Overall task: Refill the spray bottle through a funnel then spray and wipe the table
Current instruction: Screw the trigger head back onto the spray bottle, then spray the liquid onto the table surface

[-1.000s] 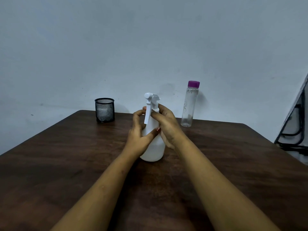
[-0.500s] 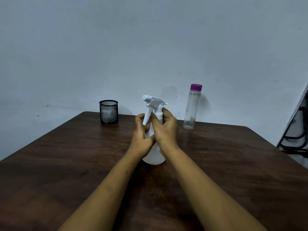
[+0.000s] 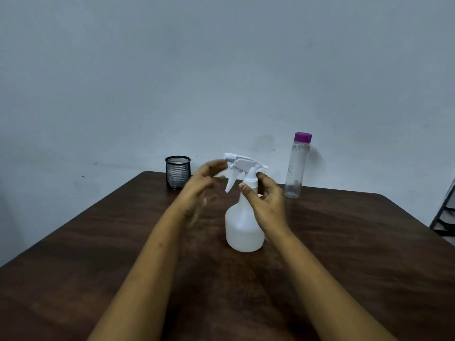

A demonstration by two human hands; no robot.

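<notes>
Head view, the only 1. White translucent spray bottle point(image 3: 243, 227) stood upright on the dark wooden table point(image 3: 98, 254), about mid-table and slightly right of centre, base flat on the wood. Its white trigger head point(image 3: 242, 166) was on, nozzle pointing left, trigger lever hanging down on the left side of the neck. Right hand point(image 3: 267, 203) gripped the bottle at the neck just under the white collar, thumb point(image 3: 242, 187) across the front and the other fingers curled round the back. Left hand point(image 3: 204, 185) was in the air just left of the trigger head, motion-blurred, fingers loose and spread, holding nothing; its fingertips came close to the nozzle, and contact could not be told through the blur. Both bare forearms reached in from the near edge of the table. Fill level inside the spray bottle could not be read. At the far edge stood 2 other things: a black mesh cup point(image 3: 177, 172) to the left and behind the left hand, and a tall clear bottle point(image 3: 295, 168) with a purple cap point(image 3: 302, 137) to the right, upright, well apart from the spray bottle. Plain grey-blue wall point(image 3: 221, 70) behind. A black frame point(image 3: 445, 212) showed at the right edge, cut off.
</notes>
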